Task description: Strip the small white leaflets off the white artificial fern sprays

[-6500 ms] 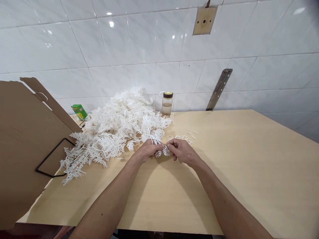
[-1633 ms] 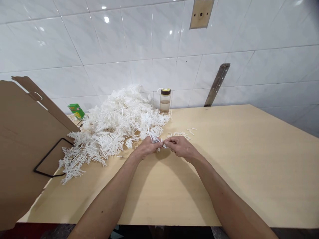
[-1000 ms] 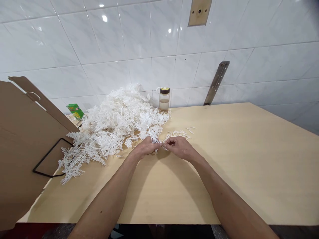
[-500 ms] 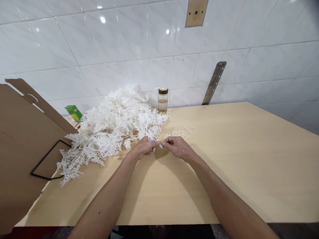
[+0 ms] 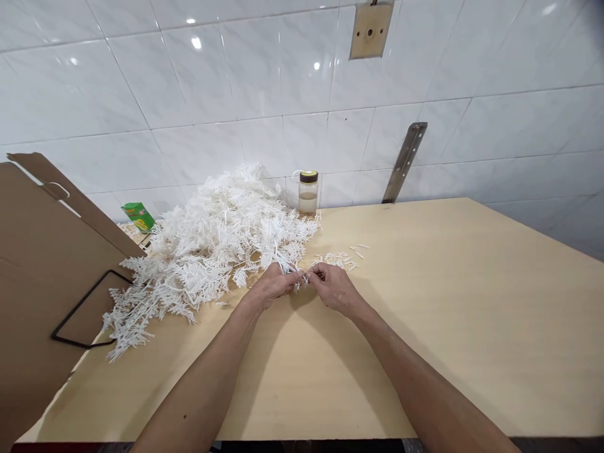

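White sprig (image 5: 284,265) sits in my left hand (image 5: 271,284), beside white pile (image 5: 226,220) on desk (image 5: 453,302). Hard tug might snap thin strands; nearby pile might snag them. Left fingers closed round white sprig; right hand (image 5: 334,287) pinched narrow beside it, cannot tell on what. Forearms reach forward, angled inward.
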Available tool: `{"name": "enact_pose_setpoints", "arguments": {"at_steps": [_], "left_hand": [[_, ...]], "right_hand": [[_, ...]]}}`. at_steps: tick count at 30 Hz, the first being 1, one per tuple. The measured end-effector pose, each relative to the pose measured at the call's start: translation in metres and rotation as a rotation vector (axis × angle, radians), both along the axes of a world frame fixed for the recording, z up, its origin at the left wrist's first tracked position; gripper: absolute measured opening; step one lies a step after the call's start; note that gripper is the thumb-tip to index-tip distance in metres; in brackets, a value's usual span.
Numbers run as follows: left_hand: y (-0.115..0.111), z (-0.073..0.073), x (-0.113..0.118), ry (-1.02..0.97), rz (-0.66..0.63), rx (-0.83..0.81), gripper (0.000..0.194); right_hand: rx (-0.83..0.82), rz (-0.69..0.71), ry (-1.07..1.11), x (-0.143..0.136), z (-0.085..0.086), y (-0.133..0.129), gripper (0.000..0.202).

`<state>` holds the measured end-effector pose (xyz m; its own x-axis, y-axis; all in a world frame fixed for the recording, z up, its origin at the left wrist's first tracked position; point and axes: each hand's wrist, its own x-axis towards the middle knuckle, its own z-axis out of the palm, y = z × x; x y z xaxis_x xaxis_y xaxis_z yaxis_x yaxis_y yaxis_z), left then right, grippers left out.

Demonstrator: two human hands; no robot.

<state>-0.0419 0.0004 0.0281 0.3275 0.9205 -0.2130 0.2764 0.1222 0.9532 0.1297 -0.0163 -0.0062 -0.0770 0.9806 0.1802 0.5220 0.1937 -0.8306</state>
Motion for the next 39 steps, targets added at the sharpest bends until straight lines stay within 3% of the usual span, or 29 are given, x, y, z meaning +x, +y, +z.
{"name": "enact_pose_setpoints", "arguments": {"at_steps": [5,10,12,15,17,21,23,33,39], "left_hand": [[-0.001,-0.002,0.003,-0.006,0.007,-0.028,0.034],[-0.006,-0.005,0.013,0.161,0.003,0.231,0.027],[-0.007,-0.003,0.014,0.134,0.027,0.236,0.027],[-0.007,0.0,0.011,0.018,-0.002,0.106,0.032],[-0.006,0.001,0.008,-0.049,-0.038,0.035,0.036],[-0.003,0.0,0.002,-0.09,-0.079,0.005,0.041],[-0.002,0.0,0.001,-0.076,-0.083,0.009,0.041],[0.002,-0.001,-0.001,0.057,-0.048,0.043,0.033],[0.001,-0.004,0.002,0.096,-0.017,0.074,0.028]], "right_hand": [[0.019,0.054,-0.076,-0.002,-0.002,-0.002,0.022],[0.123,-0.12,-0.391,-0.002,-0.008,0.005,0.017],[0.143,-0.22,-0.352,0.005,-0.007,0.008,0.016],[0.208,-0.296,-0.148,0.018,0.0,0.009,0.016],[0.104,-0.218,0.01,0.023,0.007,0.007,0.024],[-0.27,0.137,0.301,0.019,0.014,0.0,0.035],[-0.315,0.206,0.336,0.017,0.014,-0.002,0.035],[-0.279,0.187,0.172,0.021,0.01,-0.003,0.032],[-0.01,0.107,-0.057,0.007,0.011,-0.005,0.02]]}}
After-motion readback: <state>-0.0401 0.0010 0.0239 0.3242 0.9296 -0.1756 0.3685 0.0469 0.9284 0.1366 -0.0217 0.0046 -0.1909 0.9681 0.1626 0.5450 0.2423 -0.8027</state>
